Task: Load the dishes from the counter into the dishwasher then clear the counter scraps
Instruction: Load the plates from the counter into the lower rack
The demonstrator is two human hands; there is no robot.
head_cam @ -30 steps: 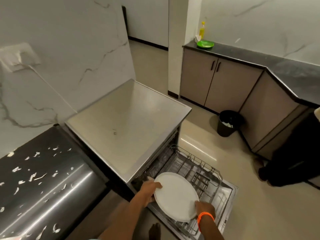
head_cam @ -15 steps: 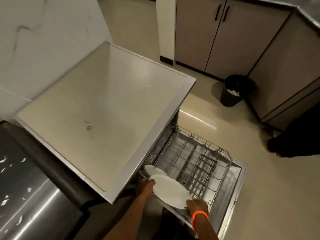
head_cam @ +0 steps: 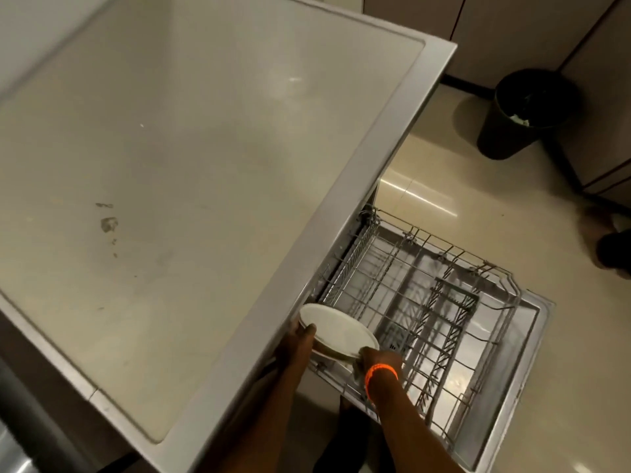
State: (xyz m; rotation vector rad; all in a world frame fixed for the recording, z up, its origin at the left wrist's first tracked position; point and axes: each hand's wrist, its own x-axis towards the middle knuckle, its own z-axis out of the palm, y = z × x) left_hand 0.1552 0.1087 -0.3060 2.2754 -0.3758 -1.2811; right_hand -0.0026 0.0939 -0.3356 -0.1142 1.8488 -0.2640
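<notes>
A white round plate point(head_cam: 336, 331) hangs tilted over the near left corner of the pulled-out wire dishwasher rack point(head_cam: 423, 302). My left hand point(head_cam: 298, 343) grips its left rim, close under the dishwasher's top edge. My right hand point(head_cam: 379, 361), with an orange band on the wrist, grips its near right rim. A second plate edge seems to sit just beneath the white plate; I cannot tell it apart clearly. The rest of the rack holds only its black cutlery basket point(head_cam: 450, 312).
The dishwasher's flat grey top point(head_cam: 191, 172) fills the left of the view, with small stains on it. The open door point(head_cam: 526, 363) lies flat under the rack. A black waste bin point(head_cam: 515, 114) stands on the beige floor by the cabinets. A person's foot point(head_cam: 611, 247) is at the right edge.
The view has tilted down and closer. Both hands have carried the plate lower and to the left, into the rack's near left corner by the dishwasher body.
</notes>
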